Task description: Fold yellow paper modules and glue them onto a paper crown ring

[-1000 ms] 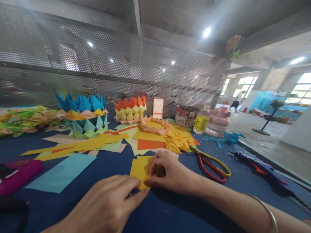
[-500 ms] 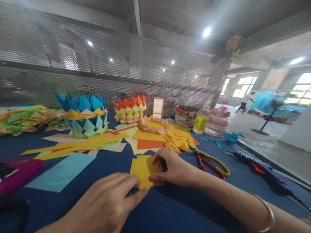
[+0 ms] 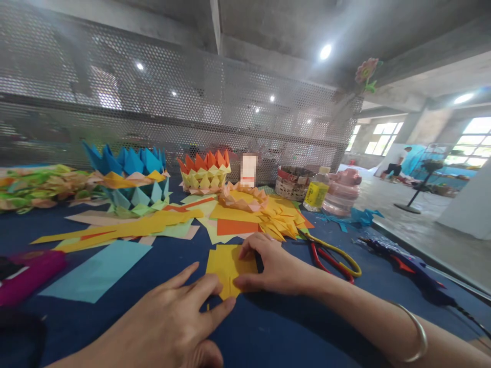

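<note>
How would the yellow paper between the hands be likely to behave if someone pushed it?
The yellow paper looks thin, so it is probably light and bendable. The visible seam suggests flaps that might lift, and it could slide on the flat blue table.

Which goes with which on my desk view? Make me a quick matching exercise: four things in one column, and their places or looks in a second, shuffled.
Things:
1. Nearest yellow paper
2. Scissors
3. Light-blue sheet
4. Pink container

Places or looks:
A. Directly beside the yellow-labelled bottle
B. Touched by the left hand and the right hand
C. One loop red, one yellow
D. Lying flat between the magenta object and the left hand

Pairs: 1-B, 2-C, 3-D, 4-A
</note>
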The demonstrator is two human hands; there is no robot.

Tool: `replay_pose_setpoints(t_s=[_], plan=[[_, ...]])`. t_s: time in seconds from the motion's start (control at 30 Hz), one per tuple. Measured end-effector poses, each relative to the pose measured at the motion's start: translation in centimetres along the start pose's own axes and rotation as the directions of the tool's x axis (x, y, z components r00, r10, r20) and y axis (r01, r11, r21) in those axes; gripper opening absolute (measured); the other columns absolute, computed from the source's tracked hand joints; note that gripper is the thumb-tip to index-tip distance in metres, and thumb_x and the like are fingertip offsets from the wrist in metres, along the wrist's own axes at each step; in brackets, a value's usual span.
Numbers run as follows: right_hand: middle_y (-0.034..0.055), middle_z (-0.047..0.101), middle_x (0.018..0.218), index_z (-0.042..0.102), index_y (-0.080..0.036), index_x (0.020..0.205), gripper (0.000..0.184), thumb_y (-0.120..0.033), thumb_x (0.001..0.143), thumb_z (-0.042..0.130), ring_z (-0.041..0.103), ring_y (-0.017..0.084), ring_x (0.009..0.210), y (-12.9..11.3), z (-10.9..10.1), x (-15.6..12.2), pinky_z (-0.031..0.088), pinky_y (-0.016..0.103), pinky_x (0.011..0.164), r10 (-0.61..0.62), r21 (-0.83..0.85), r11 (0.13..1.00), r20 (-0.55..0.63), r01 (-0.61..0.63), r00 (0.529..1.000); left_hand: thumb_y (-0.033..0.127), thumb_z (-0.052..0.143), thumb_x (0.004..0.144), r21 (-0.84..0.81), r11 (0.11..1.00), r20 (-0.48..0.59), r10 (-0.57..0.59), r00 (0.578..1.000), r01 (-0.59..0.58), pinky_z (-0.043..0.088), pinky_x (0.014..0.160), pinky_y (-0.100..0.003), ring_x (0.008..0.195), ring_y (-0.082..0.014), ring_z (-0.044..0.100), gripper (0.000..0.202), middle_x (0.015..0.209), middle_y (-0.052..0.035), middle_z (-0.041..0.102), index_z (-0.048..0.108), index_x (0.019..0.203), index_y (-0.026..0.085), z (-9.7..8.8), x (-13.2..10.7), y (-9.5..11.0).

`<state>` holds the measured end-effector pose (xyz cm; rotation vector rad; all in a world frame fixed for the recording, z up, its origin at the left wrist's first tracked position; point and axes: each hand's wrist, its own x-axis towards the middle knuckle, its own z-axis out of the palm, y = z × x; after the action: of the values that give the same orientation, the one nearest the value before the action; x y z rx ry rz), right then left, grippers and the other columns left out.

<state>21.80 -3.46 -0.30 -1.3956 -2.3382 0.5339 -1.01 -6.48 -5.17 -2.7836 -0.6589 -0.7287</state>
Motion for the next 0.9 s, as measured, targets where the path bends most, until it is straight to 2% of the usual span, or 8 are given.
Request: replay_pose_setpoints(t_s=[0.1, 0.23, 0.3, 0.37, 0.47, 0.57, 0.77, 0.9], plan=[[0.0057, 0.058, 0.105, 0.062, -0.019, 0.095, 0.050, -0.051, 0.062, 0.082, 0.049, 0.024, 0.103, -0.3, 0.2, -0.1, 0.038, 0.038, 0.091, 0.016, -0.018, 1.000, -0.008, -0.017, 1.000, 0.047, 0.041, 0.096, 0.001, 1.000, -0.015, 0.021, 1.000, -0.021, 0.045, 0.101, -0.047, 0.099, -0.0240, 0.064, 0.038, 0.096, -0.0048, 0.072, 0.066, 0.115, 0.025, 0.0, 0.2, 0.0], [0.0063, 0.060, 0.107, 0.061, -0.018, 0.101, 0.044, -0.040, 0.068, 0.080, 0.053, 0.022, 0.101, 0.3, -0.2, 0.2, 0.041, 0.037, 0.089, 0.011, 0.011, 1.000, 0.019, -0.012, 1.000, 0.046, 0.044, 0.096, 0.015, 0.998, 0.041, 0.062, 0.997, -0.062, 0.047, 0.099, -0.046, 0.098, -0.0245, 0.065, 0.037, 0.098, -0.0045, 0.073, 0.066, 0.115, 0.023, -1.2, 0.8, 0.1], [0.0070, 0.061, 0.107, 0.060, -0.018, 0.103, 0.041, -0.034, 0.070, 0.079, 0.055, 0.022, 0.097, 0.9, -0.3, 0.4, 0.043, 0.036, 0.086, 0.002, 0.019, 1.000, 0.018, -0.002, 1.000, 0.047, 0.045, 0.095, 0.027, 0.997, 0.125, 0.069, 0.990, -0.072, 0.049, 0.096, -0.046, 0.095, -0.0241, 0.067, 0.038, 0.097, -0.0049, 0.073, 0.064, 0.118, 0.023, -2.0, 1.1, 0.1], [0.0078, 0.061, 0.107, 0.060, -0.017, 0.103, 0.035, -0.027, 0.073, 0.075, 0.056, 0.021, 0.095, 1.3, -0.3, 0.5, 0.044, 0.034, 0.085, -0.016, 0.017, 1.000, -0.001, 0.016, 1.000, 0.047, 0.042, 0.096, 0.034, 0.999, 0.135, 0.036, 0.990, -0.041, 0.048, 0.098, -0.045, 0.096, -0.0230, 0.066, 0.038, 0.097, -0.0043, 0.072, 0.064, 0.119, 0.025, -2.4, 1.1, 0.2], [0.0087, 0.062, 0.105, 0.060, -0.015, 0.101, 0.022, -0.017, 0.079, 0.065, 0.057, 0.020, 0.095, 1.8, 0.2, 0.7, 0.044, 0.033, 0.085, -0.047, 0.003, 0.999, -0.065, 0.047, 0.997, 0.046, 0.037, 0.098, 0.014, 0.999, 0.053, 0.034, 0.998, -0.035, 0.047, 0.099, -0.042, 0.097, -0.0221, 0.065, 0.038, 0.097, -0.0036, 0.071, 0.065, 0.117, 0.027, -2.1, 0.9, 0.1], [0.0083, 0.063, 0.100, 0.061, -0.015, 0.102, 0.016, -0.019, 0.087, 0.056, 0.058, 0.018, 0.090, 2.1, 0.8, 1.0, 0.045, 0.032, 0.081, -0.043, 0.013, 0.999, -0.130, 0.045, 0.991, 0.043, 0.036, 0.099, -0.013, 0.998, -0.040, 0.059, 0.997, -0.060, 0.049, 0.094, -0.038, 0.093, -0.0226, 0.066, 0.038, 0.096, -0.0039, 0.071, 0.066, 0.114, 0.026, -1.5, 0.8, 0.1], [0.0046, 0.063, 0.092, 0.057, -0.016, 0.110, 0.028, -0.030, 0.085, 0.060, 0.059, 0.016, 0.082, 1.8, 1.2, 0.9, 0.045, 0.029, 0.073, 0.002, 0.074, 0.997, -0.144, 0.009, 0.990, 0.036, 0.032, 0.101, -0.006, 0.997, -0.019, -0.078, 0.997, 0.078, 0.055, 0.069, -0.031, 0.074, -0.0198, 0.067, 0.039, 0.092, -0.0044, 0.071, 0.068, 0.109, 0.024, -1.7, 1.4, 0.5], [-0.0020, 0.056, 0.080, 0.051, -0.018, 0.115, 0.039, -0.022, 0.078, 0.065, 0.055, 0.012, 0.070, 1.3, 1.2, 0.7, 0.042, 0.025, 0.065, 0.027, 0.181, 0.983, -0.126, -0.003, 0.992, 0.033, 0.035, 0.101, -0.005, 0.993, -0.089, -0.116, 0.989, 0.116, 0.056, 0.068, -0.029, 0.082, -0.0209, 0.070, 0.034, 0.100, -0.0046, 0.073, 0.059, 0.122, 0.023, -1.8, 1.5, 0.1]])
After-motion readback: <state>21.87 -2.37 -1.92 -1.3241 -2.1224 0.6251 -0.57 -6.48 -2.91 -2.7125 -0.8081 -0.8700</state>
